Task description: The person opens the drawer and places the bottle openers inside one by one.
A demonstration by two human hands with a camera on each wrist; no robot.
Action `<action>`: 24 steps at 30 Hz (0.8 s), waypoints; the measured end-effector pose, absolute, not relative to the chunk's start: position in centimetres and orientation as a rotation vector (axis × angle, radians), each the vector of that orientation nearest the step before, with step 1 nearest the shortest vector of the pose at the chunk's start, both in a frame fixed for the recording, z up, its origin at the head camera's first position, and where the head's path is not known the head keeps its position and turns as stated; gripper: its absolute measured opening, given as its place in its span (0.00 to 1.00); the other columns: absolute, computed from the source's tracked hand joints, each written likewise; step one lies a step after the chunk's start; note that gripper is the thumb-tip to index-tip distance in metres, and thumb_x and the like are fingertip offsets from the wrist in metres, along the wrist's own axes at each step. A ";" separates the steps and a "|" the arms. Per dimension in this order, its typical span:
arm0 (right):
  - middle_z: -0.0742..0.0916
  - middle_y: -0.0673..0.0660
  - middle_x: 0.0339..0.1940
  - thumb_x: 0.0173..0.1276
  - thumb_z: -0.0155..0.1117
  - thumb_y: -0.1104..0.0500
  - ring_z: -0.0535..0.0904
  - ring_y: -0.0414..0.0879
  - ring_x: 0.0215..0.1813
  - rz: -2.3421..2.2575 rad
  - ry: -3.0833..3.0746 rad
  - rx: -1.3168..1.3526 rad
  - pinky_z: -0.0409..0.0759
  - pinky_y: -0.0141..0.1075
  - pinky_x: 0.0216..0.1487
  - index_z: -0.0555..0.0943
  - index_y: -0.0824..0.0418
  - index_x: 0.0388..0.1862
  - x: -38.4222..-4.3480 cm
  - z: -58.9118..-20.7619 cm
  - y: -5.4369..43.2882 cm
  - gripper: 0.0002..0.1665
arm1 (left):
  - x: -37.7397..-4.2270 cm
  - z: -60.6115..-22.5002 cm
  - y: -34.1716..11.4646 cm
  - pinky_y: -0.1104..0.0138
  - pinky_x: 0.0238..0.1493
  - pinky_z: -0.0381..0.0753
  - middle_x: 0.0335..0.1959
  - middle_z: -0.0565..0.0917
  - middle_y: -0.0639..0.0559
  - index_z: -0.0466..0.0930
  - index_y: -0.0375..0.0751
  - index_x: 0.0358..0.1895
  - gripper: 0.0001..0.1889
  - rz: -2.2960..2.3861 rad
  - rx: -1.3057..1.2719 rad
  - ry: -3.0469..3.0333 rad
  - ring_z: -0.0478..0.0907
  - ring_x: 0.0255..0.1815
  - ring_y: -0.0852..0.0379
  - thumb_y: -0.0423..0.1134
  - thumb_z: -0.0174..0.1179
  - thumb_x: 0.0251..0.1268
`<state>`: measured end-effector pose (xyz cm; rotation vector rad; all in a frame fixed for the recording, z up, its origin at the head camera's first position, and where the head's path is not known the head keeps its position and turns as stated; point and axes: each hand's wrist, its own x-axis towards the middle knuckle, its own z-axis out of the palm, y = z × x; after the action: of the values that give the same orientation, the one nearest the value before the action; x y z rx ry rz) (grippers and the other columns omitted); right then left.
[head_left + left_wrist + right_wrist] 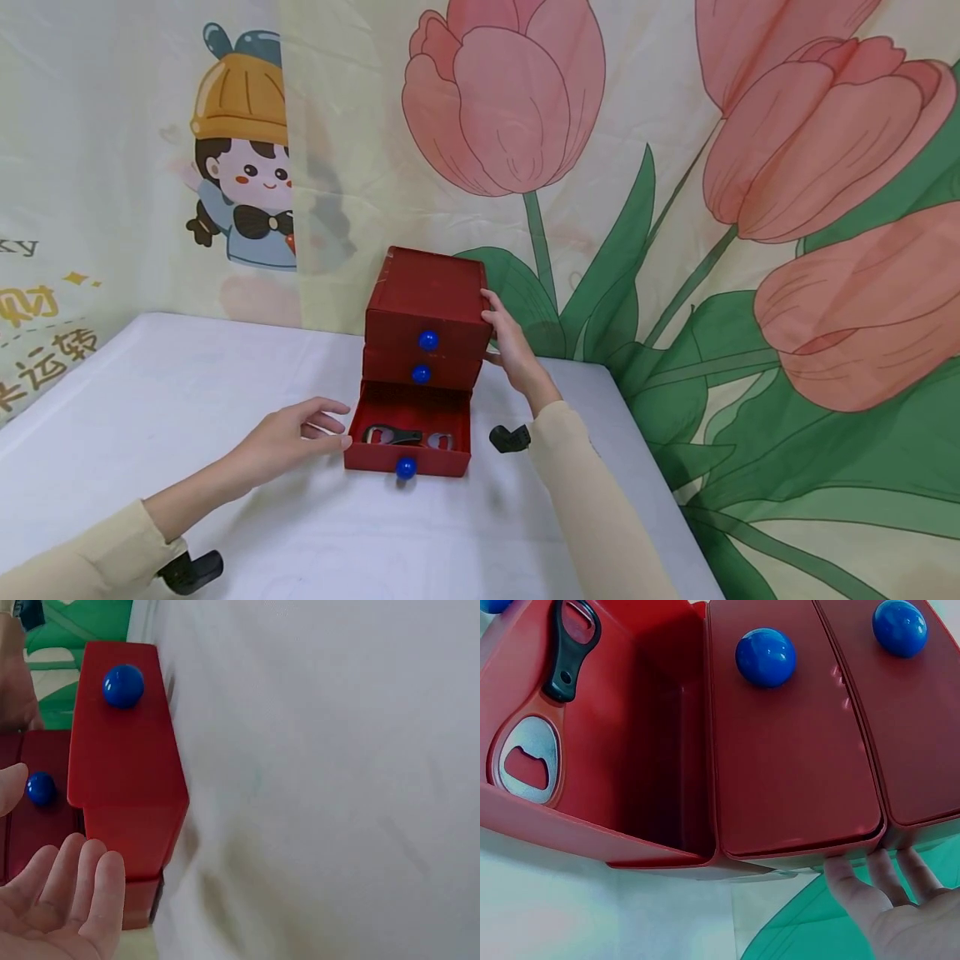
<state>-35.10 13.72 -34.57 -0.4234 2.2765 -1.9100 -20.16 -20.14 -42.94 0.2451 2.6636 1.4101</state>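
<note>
A red three-drawer box (427, 287) stands on the table, its bottom drawer (461, 463) pulled out towards me. Inside that drawer lie a black-handled bottle opener (564, 669) and a red-handled bottle opener (547, 761), end to end. My left hand (281, 442) is at the drawer's left wall, fingers spread and loosely bent; whether the thumb touches the wall I cannot tell. Against the right side of the box rests my right hand (516, 346), its straight fingertips (840, 870) touching the upper drawers' side. Both upper drawers are closed.
Each drawer front carries a blue round knob (406, 468). A white cloth covers the table (300, 533); its right edge slants down behind my right arm. Behind it hangs a curtain (352, 167) printed with tulips. A black device is strapped to each wrist.
</note>
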 end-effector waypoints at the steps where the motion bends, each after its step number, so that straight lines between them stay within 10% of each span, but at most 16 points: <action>1: 0.67 0.51 0.82 0.86 0.40 0.44 0.66 0.59 0.79 -1.909 2.278 -0.424 0.70 0.67 0.74 0.59 0.31 0.84 -35.1 -34.6 13.7 0.31 | -19.9 -43.1 -20.2 0.61 0.49 0.84 0.53 0.87 0.53 0.78 0.48 0.69 0.31 1.429 0.228 2.639 0.84 0.53 0.54 0.56 0.72 0.68; 24: 0.67 0.52 0.82 0.85 0.41 0.44 0.66 0.58 0.79 -1.904 2.291 -0.415 0.70 0.67 0.74 0.59 0.31 0.84 -35.0 -34.5 13.6 0.31 | -17.8 -46.5 -19.1 0.60 0.57 0.88 0.53 0.84 0.43 0.74 0.29 0.67 0.29 1.747 0.111 1.993 0.82 0.53 0.50 0.50 0.64 0.78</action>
<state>-34.99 13.59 -34.52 -0.4153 2.2911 -1.9043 -17.81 -19.13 -46.54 0.1114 1.9926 1.7472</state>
